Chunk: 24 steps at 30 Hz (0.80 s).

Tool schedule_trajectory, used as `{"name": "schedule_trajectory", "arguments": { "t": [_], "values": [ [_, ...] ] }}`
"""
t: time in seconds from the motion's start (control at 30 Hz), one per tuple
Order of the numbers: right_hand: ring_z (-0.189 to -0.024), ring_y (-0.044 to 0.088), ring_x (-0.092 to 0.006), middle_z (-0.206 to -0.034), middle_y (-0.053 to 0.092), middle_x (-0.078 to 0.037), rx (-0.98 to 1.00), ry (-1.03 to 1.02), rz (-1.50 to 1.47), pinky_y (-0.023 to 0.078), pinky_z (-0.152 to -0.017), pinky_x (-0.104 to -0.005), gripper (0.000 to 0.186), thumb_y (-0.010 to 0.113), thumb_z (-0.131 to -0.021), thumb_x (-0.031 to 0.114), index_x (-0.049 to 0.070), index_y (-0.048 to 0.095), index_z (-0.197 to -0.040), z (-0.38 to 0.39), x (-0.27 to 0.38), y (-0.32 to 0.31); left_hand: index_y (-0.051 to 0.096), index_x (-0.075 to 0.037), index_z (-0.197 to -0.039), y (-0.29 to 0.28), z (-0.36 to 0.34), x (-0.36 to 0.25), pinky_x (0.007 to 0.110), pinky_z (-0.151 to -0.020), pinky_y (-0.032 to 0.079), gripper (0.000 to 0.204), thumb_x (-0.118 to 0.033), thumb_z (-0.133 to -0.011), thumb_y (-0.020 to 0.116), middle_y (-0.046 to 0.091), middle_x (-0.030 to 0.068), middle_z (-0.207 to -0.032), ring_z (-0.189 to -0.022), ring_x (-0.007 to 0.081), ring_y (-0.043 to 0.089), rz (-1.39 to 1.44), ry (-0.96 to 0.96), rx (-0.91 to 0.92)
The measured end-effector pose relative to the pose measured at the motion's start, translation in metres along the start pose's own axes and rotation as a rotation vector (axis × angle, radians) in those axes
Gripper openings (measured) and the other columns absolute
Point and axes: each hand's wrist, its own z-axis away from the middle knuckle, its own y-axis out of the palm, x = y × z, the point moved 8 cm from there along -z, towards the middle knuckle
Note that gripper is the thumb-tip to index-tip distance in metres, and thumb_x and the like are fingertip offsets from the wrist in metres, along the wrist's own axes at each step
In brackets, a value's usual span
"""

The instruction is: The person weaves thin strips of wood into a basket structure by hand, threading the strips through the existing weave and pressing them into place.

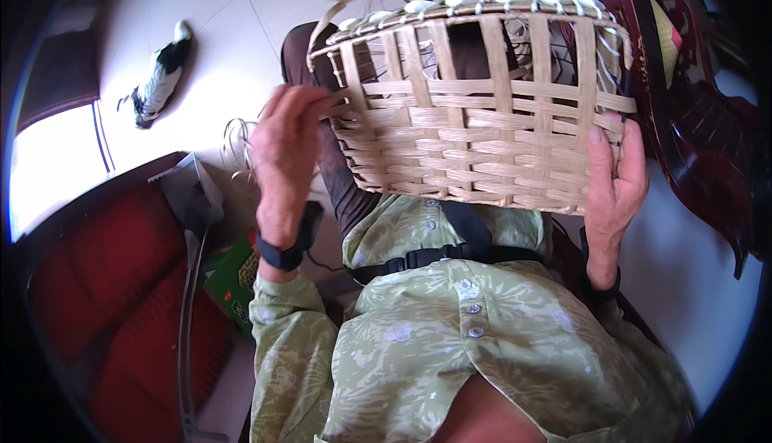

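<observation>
The woven basket (474, 153) is up in front of the person's belly, between the two hands. Its top edge (507, 1) is at the far side, with fat white stitches along it. The low part is woven tight, but big gaps show between the tall strips higher up.

The right hand (619, 178) is closed around the basket's right end. Its thumb lies flat on the front, and the other fingers go around the side.

The left hand (285, 149) is at the left end, with bent fingers close together. The tips reach the side of the basket, but one cannot tell if they pinch a strip.

To the left of the left hand, there is wide pale floor (241, 49), with a black and white thing (161, 77) farther off. On the right, dark shiny wooden furniture (708, 145) stands near the basket, so there looks to be less room there.
</observation>
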Motion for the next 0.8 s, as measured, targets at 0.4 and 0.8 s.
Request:
{"name": "schedule_trajectory", "arguments": {
  "t": [0.4,0.8],
  "values": [
    [-0.087,0.055,-0.0104,-0.096,0.064,-0.004,0.097,0.039,-0.04,0.046,-0.081,-0.0246,0.023,0.059,-0.101,0.018,-0.001,0.061,-0.114,-0.007,-0.001,0.004,0.069,-0.004,-0.113,-0.249,0.119,0.154,0.04,-0.085,0.053,0.029,-0.026,-0.095,0.066,0.071,0.0141,-0.111,-0.098,0.0298,0.068,-1.022,-0.307,-0.451],
    [-0.088,0.055,-0.01,-0.096,0.064,-0.004,0.062,0.042,0.008,0.046,-0.081,-0.0248,0.023,0.059,-0.102,0.019,-0.001,0.06,-0.112,0.004,-0.001,0.0,0.069,-0.004,-0.095,-0.008,-0.001,-0.018,0.03,-0.062,0.051,0.008,0.0,-0.088,0.068,0.064,0.009,-0.087,-0.072,0.021,0.065,-0.009,0.015,-0.009]
  ]
}}
